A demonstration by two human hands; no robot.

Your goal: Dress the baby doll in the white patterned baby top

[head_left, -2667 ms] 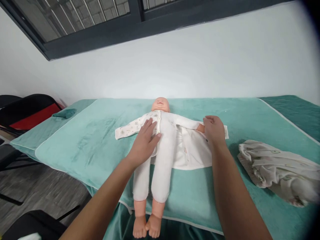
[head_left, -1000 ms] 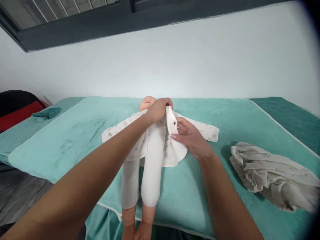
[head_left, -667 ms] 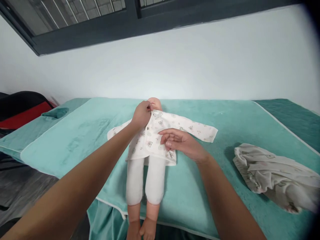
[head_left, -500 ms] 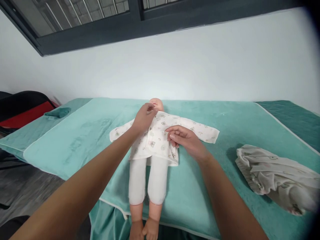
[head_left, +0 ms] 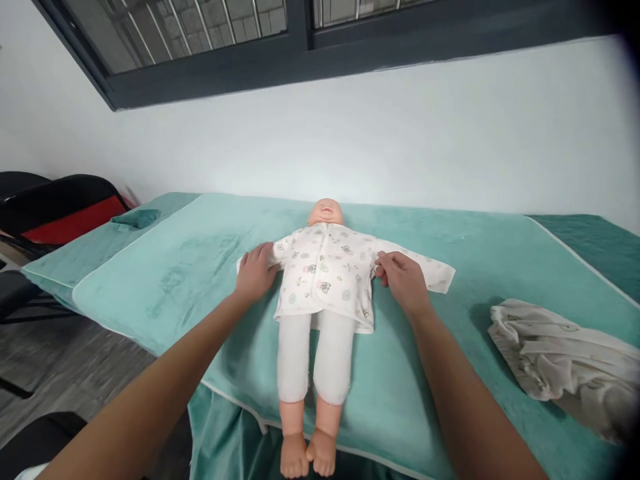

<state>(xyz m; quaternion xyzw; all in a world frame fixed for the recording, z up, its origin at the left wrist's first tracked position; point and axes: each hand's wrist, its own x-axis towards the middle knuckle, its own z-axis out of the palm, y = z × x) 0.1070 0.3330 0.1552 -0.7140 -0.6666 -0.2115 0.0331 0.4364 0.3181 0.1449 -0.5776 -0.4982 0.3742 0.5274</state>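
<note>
A baby doll (head_left: 325, 213) lies face up on a teal towel (head_left: 200, 267) spread over a table. It wears a white printed jacket (head_left: 327, 273), closed over its chest, and white leggings (head_left: 315, 360). My left hand (head_left: 255, 272) rests on the jacket's left sleeve, fingers together and flat. On the other side, my right hand (head_left: 403, 280) lies on the right sleeve close to the armpit, its fingers curled on the cloth. Bare feet hang past the towel's front edge.
A crumpled white printed garment (head_left: 560, 353) lies on the towel at the right. A small folded teal cloth (head_left: 135, 218) sits at the far left corner. A black and red chair (head_left: 60, 213) stands to the left, below a dark-framed window (head_left: 300, 40).
The jacket's right front panel has been folded over the doll's chest and now lies closed. Both hands have moved from the chest outward to the two sleeves.
</note>
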